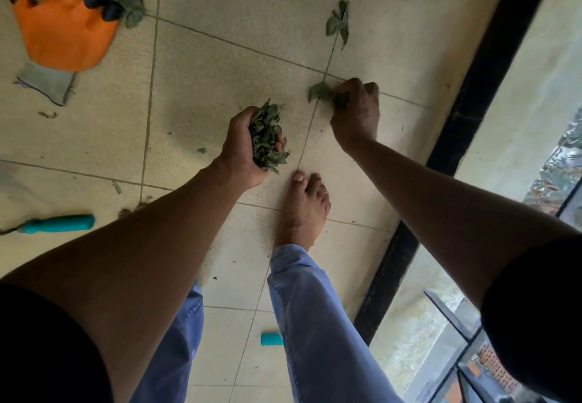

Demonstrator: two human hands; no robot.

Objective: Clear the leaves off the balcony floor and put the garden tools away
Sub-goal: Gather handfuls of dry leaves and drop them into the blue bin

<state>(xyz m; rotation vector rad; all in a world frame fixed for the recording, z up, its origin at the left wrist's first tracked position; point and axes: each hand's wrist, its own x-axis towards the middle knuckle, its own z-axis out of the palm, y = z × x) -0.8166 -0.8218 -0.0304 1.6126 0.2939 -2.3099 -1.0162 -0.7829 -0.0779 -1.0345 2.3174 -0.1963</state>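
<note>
A: Left grip clenched round a leaf bundle, kept as store; right grip pinching a leaf off the floor.

B: Remaining?

A: More leaves towards the far edge; teal-handled tool left near the left edge.

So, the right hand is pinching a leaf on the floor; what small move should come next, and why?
Probably lift the right hand with its leaf and add it to the bunch of leaves held in the left hand. That would free the right hand for the leaf sprig lying farther ahead on the floor.
</note>
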